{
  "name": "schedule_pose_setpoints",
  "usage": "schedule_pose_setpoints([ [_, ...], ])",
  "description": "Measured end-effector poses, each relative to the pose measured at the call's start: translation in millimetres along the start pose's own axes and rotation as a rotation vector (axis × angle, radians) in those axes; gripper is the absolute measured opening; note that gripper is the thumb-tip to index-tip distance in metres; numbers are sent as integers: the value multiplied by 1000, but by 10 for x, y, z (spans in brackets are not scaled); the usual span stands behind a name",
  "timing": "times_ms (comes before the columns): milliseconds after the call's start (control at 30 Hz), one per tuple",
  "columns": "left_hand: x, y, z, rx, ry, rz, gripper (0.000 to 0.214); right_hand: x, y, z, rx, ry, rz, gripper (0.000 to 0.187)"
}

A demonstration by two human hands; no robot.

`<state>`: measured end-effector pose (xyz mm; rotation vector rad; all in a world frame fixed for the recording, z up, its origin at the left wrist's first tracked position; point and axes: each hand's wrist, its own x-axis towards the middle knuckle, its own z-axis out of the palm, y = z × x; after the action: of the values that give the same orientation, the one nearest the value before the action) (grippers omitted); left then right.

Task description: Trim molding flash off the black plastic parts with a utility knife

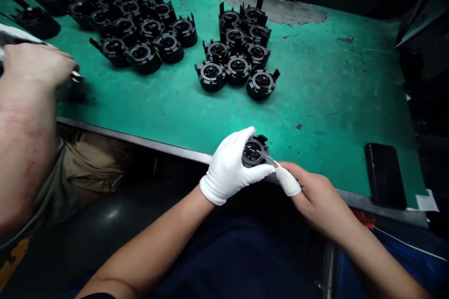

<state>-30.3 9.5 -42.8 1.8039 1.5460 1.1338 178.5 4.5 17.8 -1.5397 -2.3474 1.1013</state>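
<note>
My left hand (229, 166), in a white glove, is wrapped round a round black plastic housing (253, 152) at the table's front edge. The housing's open, ribbed face is turned up toward me. My right hand (305, 181) wears a white cover on the thumb and grips a thin blade-like tool (268, 158). The tool's tip reaches into the housing; its handle is hidden in my fingers, so its exact kind does not show.
On the green table (326, 103) stands a small group of similar black housings (237, 69), with a larger cluster (142, 53) farther left. A black phone (385, 175) lies at the right edge. Another person's hand (38, 63) works at the left.
</note>
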Motion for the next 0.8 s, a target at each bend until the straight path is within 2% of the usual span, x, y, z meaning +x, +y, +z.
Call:
schedule_pose_setpoints([
  [100,-213,144,82,14,98,-82,88,130,-60,169,261,148,70,35],
  [167,-407,277,126,43,82,-120,93,280,-74,227,344,233,87,39],
  [233,-569,396,128,64,16,-132,98,412,-36,171,310,279,61,40],
  [300,-629,458,81,56,-17,-143,100,457,44,19,202,271,-4,38],
  [367,-557,439,6,18,-17,-137,102,399,127,-157,61,210,-78,36],
  [433,-387,343,-67,-36,-37,-100,106,295,186,-288,-101,133,-124,36],
  [600,25,40,-130,-96,-176,-19,106,191,225,-337,-485,50,-113,39],
  [700,89,-11,-120,-92,-194,-31,98,196,211,-302,-551,16,-100,41],
  [800,80,22,-127,-92,-195,-54,90,130,178,-255,-478,-23,-81,43],
])
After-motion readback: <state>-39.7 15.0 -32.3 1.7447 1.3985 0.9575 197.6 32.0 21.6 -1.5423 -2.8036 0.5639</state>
